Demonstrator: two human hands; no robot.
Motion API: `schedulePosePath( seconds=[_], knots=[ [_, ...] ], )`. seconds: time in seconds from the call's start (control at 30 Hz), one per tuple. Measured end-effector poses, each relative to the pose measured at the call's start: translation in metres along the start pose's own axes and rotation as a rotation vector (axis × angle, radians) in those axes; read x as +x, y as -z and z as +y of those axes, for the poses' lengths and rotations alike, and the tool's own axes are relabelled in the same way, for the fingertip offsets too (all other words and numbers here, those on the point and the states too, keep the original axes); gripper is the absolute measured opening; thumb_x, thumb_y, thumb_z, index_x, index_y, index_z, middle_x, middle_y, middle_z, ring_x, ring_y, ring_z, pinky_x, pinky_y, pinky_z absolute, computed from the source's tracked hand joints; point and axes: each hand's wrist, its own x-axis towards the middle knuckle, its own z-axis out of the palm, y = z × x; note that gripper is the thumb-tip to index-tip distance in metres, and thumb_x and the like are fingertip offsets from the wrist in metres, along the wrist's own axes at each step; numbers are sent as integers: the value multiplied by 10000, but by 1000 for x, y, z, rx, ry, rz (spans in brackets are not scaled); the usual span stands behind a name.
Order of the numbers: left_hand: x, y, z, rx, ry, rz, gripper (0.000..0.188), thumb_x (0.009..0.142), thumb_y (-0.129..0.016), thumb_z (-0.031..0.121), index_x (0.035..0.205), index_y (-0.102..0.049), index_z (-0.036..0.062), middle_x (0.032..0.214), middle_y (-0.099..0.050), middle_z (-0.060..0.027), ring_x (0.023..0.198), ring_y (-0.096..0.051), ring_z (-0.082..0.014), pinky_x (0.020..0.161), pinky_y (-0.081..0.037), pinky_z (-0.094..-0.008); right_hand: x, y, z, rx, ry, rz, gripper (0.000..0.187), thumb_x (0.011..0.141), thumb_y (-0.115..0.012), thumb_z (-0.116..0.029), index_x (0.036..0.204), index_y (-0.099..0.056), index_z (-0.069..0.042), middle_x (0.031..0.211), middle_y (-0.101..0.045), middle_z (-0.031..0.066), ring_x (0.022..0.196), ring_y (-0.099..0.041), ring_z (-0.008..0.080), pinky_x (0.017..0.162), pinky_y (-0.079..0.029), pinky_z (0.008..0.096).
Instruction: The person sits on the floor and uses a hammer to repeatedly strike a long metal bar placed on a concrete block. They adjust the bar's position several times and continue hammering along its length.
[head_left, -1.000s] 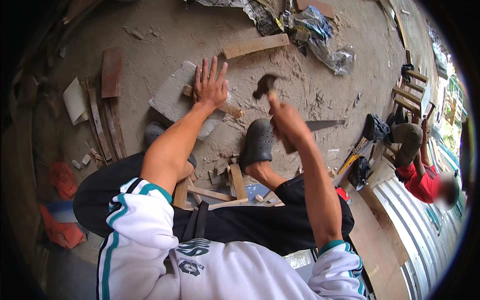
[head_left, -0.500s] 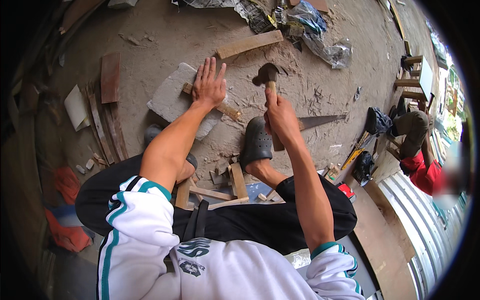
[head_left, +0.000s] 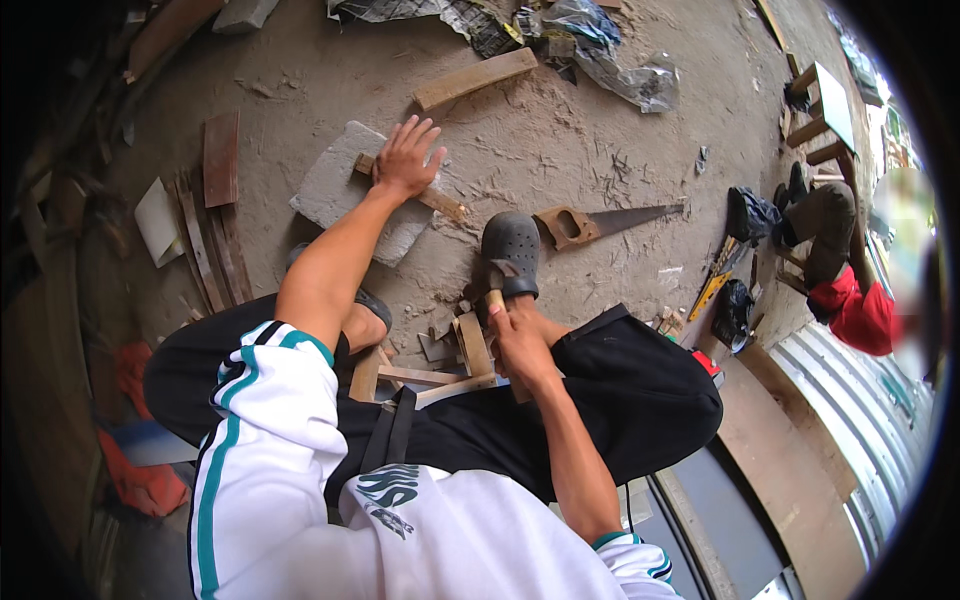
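Note:
My left hand (head_left: 405, 162) lies flat over a short wooden strip (head_left: 443, 204), its fingers stretched out. The strip rests across a pale grey stone slab (head_left: 328, 186) on the ground. In front of my lap, my right hand (head_left: 522, 348) is closed around the handle of a claw hammer (head_left: 496, 297). The hammer's head is by my ankle and the heel of a dark clog (head_left: 510, 245). Beyond that clog lies a handsaw (head_left: 632, 218) with a wooden handle.
A loose wood block (head_left: 475, 79) lies past the slab, near crumpled plastic sheeting (head_left: 635, 82). Boards (head_left: 221, 158) lie at left. Joined wood pieces (head_left: 472, 345) are by my feet. Another person in red (head_left: 852, 312) sits at right, near a small stool (head_left: 828, 108).
My right hand has lowered the hammer from beside the slab toward my lap, uncovering the saw's handle. My left hand stays on the wooden strip. The whole view has shifted slightly.

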Motion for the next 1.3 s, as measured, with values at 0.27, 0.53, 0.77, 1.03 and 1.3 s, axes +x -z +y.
schedulePosePath(
  seconds=[0.27,0.53,0.77,1.03,1.3],
  knots=[
    [-28,48,19,-30,-472,-131,479,883,-688,390,1254,-605,99,1363,-570,-114,1354,-454,-300,1170,-317,-466,-64,32,-29,116,116,163,463,1034,-459,-452,879,-556,-26,606,-546,47,431,-548,159,426,-449,316],
    [-48,80,30,-109,-397,-76,366,885,-714,250,1195,-595,98,1125,-647,-101,1058,-610,-328,913,-486,-415,-68,24,-23,198,206,145,445,1006,-532,-439,911,-572,-7,623,-547,40,455,-550,153,462,-455,318],
    [-36,150,106,-1071,118,-199,440,1052,-403,424,1226,-504,32,861,-597,-63,694,-569,-128,618,-481,-315,-116,36,-44,224,387,125,396,1006,-581,-402,878,-542,-29,601,-525,22,453,-501,111,425,-400,277],
    [-48,253,161,-1135,-19,-255,469,1057,-367,451,1056,-583,35,819,-568,-36,675,-526,-106,629,-449,-270,-194,66,-76,-128,465,-133,391,994,-605,-414,870,-562,-45,625,-516,-25,459,-525,78,413,-418,243],
    [-71,336,177,-649,-248,-278,439,1052,-432,363,1184,-591,-26,826,-612,-92,737,-568,-171,694,-462,-322,-226,64,-106,-479,502,-314,469,976,-608,-468,928,-597,-2,655,-561,3,492,-596,105,444,-474,253]
  ],
)
